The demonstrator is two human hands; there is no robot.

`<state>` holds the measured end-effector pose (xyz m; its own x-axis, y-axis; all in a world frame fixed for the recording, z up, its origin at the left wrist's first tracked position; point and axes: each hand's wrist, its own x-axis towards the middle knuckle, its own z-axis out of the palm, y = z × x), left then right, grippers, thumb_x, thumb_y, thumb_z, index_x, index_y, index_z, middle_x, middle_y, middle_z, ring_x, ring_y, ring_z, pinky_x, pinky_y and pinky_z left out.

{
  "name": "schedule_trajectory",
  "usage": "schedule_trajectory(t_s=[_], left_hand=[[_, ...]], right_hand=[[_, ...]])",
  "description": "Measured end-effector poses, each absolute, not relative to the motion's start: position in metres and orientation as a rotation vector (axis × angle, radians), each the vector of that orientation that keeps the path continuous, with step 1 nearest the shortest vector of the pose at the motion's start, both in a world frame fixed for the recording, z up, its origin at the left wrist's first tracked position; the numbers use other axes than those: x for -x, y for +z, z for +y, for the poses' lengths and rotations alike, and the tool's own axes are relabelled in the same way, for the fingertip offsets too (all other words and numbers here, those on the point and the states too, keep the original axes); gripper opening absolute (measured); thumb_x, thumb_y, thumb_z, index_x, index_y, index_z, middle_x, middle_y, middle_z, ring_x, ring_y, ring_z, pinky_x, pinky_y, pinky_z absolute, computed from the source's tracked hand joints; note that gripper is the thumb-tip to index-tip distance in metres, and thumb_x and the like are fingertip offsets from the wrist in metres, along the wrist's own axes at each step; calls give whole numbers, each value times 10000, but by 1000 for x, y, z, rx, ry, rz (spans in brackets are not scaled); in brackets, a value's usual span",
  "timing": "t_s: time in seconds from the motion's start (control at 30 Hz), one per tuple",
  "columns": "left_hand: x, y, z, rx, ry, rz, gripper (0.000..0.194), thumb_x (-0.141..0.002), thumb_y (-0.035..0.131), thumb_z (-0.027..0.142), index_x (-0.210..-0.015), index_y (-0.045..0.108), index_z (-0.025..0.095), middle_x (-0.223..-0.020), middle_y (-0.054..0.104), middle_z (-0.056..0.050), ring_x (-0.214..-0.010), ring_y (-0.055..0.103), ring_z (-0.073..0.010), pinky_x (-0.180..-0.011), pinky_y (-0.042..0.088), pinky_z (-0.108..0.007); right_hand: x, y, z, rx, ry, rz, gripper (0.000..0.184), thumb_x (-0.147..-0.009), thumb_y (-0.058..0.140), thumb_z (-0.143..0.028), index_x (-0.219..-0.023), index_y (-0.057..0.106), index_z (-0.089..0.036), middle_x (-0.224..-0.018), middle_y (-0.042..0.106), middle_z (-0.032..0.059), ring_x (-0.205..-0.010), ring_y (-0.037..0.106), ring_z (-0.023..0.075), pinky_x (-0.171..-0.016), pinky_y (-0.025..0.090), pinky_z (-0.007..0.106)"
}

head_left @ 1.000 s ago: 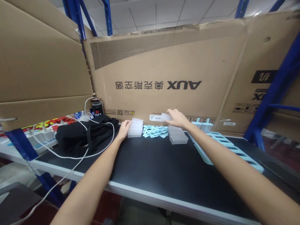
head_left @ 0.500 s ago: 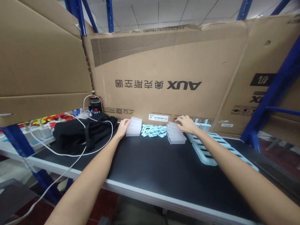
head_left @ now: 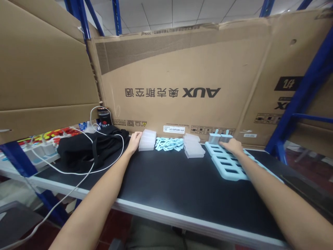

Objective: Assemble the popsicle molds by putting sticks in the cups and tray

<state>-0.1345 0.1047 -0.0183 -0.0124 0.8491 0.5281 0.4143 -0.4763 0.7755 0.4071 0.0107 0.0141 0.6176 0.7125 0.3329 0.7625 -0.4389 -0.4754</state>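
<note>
On the left, my left hand [head_left: 135, 141] lies against the side of a row of clear plastic popsicle moulds [head_left: 147, 140], its fingers extended along them rather than wrapped around. Beside that row is a heap of light-blue popsicle sticks [head_left: 169, 144]. A second group of clear moulds [head_left: 194, 150] stands to the right of the heap. My right hand [head_left: 234, 146] is over the light-blue slotted tray [head_left: 221, 166], with one finger stretched out at the foot of a mould with a blue stick [head_left: 227, 136]. Its other fingers are mostly hidden. Another stick-fitted mould [head_left: 214, 138] stands beside that one.
A black cloth bag [head_left: 91, 149] and a white cable [head_left: 104, 170] lie on the left of the black tabletop [head_left: 166, 184]. Behind them stands a dark jar [head_left: 104, 118]. A cardboard panel [head_left: 161, 69] walls the back; a blue post [head_left: 299, 100] rises at right.
My right hand has moved right, from above the right group of clear moulds to the tray's back edge. My left hand stays beside its row. The view has shifted slightly.
</note>
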Motion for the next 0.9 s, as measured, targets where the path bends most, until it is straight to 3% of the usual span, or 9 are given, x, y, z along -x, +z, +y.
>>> schedule_trajectory(t_s=[0.13, 0.33, 0.57, 0.77, 0.9], left_hand=[[134, -19, 106, -1873, 1485, 1305, 437, -920, 421, 556, -1083, 626, 206, -1126, 581, -83, -1112, 536, -242, -978, 418, -384], [132, -18, 105, -1880, 1522, 1275, 402, -914, 446, 531, -1042, 638, 201, -1076, 604, -76, -1084, 550, -236, -997, 402, -386], [131, -17, 102, -1876, 1552, 1249, 388, -914, 459, 521, -1026, 642, 199, -1083, 608, -80, -1074, 561, -233, -992, 409, -380], [131, -18, 103, -1869, 1529, 1262, 377, -917, 463, 514, -1042, 635, 203, -1114, 599, -84, -1107, 543, -240, -1000, 405, -383], [131, -17, 103, -1883, 1526, 1271, 370, -927, 452, 500, -1052, 630, 201, -1110, 598, -85, -1103, 546, -235, -1000, 405, -377]], right_hand=[[-392, 17, 6, 2349, -123, -1210, 654, -793, 576, -493, -1208, 540, 11, -1184, 573, 314, -1148, 550, 414, -948, 455, 483], [-377, 24, -7, 2343, -184, -1198, 719, -865, 469, -519, -1290, 404, 56, -1141, 582, 330, -1106, 580, 411, -921, 468, 471], [-385, 72, -16, 2299, -169, -1073, 955, -685, 585, -716, -1311, 393, -21, -1170, 575, 325, -1077, 583, 441, -836, 501, 483], [-311, 124, 8, 2202, -211, -1429, 646, -831, 421, -553, -1269, 430, -77, -1169, 594, 274, -1055, 607, 380, -806, 498, 432], [-249, 128, 29, 2205, -194, -1823, 668, -782, 521, -546, -1267, 424, -96, -1137, 608, 262, -1024, 614, 388, -798, 483, 457]])
